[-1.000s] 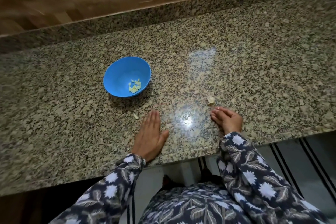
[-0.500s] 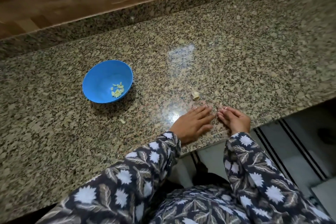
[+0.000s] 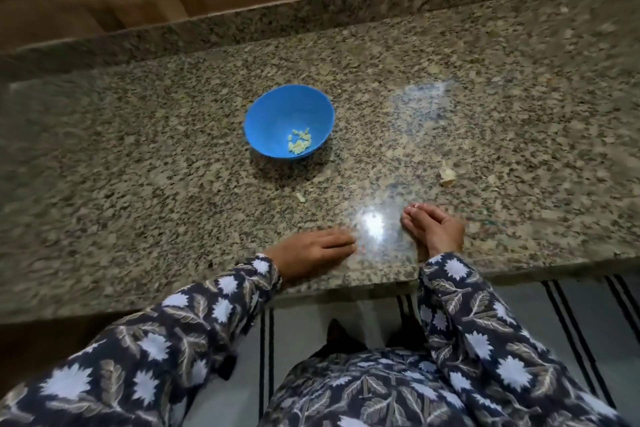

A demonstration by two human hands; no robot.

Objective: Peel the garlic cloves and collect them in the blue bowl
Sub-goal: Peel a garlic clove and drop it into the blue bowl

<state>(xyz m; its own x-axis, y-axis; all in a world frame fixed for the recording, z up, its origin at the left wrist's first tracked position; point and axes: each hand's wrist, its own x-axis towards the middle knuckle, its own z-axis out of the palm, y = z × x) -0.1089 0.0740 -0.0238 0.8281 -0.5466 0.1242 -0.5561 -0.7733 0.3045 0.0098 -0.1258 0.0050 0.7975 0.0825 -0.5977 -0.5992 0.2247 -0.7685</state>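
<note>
The blue bowl (image 3: pixel 273 114) stands on the granite counter (image 3: pixel 138 166) and holds several peeled garlic cloves (image 3: pixel 300 146) near its front wall. A garlic piece with papery skin (image 3: pixel 447 175) lies to the right of the bowl, beyond my right hand. A small scrap (image 3: pixel 300 197) lies in front of the bowl. My left hand (image 3: pixel 311 251) lies flat on the counter near the front edge, fingers straight and pointing right. My right hand (image 3: pixel 437 227) rests close by with its fingertips together on the stone; nothing shows between its fingers.
A raised granite ledge (image 3: pixel 311 10) and a wooden wall run along the back. The counter's front edge (image 3: pixel 346 282) is right under my wrists. A striped floor mat (image 3: pixel 571 305) lies below.
My left hand, which had slid right until it nearly touched my right hand, has drawn back to the left. My right hand has stayed near the edge. The view has shifted.
</note>
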